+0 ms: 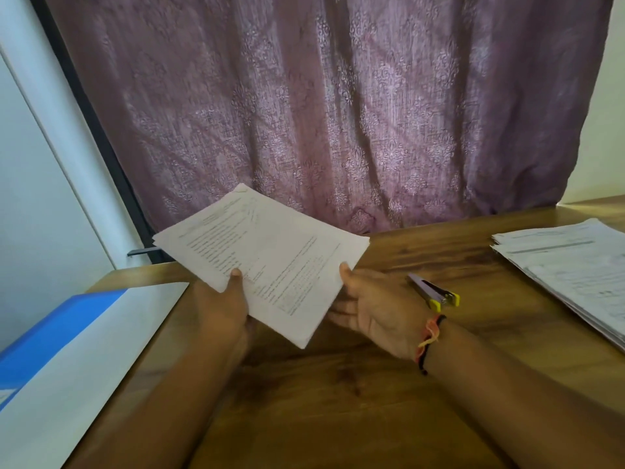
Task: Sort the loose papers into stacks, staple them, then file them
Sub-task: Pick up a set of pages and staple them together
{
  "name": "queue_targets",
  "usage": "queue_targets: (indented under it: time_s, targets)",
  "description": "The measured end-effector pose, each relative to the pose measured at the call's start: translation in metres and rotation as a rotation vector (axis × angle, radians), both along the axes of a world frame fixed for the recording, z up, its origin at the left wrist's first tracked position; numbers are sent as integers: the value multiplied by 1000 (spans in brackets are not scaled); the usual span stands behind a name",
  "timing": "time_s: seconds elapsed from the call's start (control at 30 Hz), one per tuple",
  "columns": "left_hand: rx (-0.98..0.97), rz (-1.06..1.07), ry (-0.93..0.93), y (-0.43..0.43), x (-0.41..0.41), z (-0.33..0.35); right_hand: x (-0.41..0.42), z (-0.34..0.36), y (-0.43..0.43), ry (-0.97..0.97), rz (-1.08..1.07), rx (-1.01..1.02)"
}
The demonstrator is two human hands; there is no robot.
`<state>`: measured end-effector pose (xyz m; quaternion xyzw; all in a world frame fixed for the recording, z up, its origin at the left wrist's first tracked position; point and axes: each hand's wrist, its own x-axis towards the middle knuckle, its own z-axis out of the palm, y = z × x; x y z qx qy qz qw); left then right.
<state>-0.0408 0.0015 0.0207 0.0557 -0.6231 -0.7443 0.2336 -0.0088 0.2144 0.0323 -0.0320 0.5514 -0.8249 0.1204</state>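
Two hands on one stack (263, 255) of printed sheets, held up off the wooden table (338, 384), left of the stapler (434, 292). Left hand (226, 306) grips the stack's near-left edge, the side farthest from the stapler: thumb on top, other fingers tucked underneath, out of sight. Right hand (375, 309) has the edge closest to the stapler: thumb tip pressed on the top sheet, palm turned up, fingers reaching under the paper. So both hands are grasping, neither let go.

Stack is tilted, one corner pointing down toward the person, opp. corner up in front of the purple curtain (338, 113) that hangs behind the stapler & the table's back edge. Sheet edges approx. squared; text on the top sheet too small to read.

Stapler itself: purple body w/ yellow end, lying flat on the table just right of the right hand, nobody touching it. Thread band (429, 336), orange & black, on the right wrist, just nearer the person than the stapler.

Well right of the stapler, a pile of papers (575, 265) on the table, sheets fanned & uneven, running out of view. Far left of the stapler, past both hands, a blue-and-white folder (67, 350) lies at the table's left side; can't tell if it's open or closed.
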Motion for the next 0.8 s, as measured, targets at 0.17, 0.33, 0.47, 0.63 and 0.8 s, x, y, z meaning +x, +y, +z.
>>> queue_targets:
  time_s: [0.17,0.33,0.47,0.63,0.8]
  targets:
    - [102,-83,-103,18,1,-4,-2,-7,-7,71,-168,-34]
    - [178,-142,-62,9,4,10,-9,-10,7,107,-156,138]
    - [351,-239,-31,-24,2,25,-16,-7,24,168,-169,324]
    - [244,-450,-170,-59,-4,25,-21,-2,43,383,-251,670]
    - [68,-519,-238,-55,-4,22,-29,-2,54,452,-485,857]
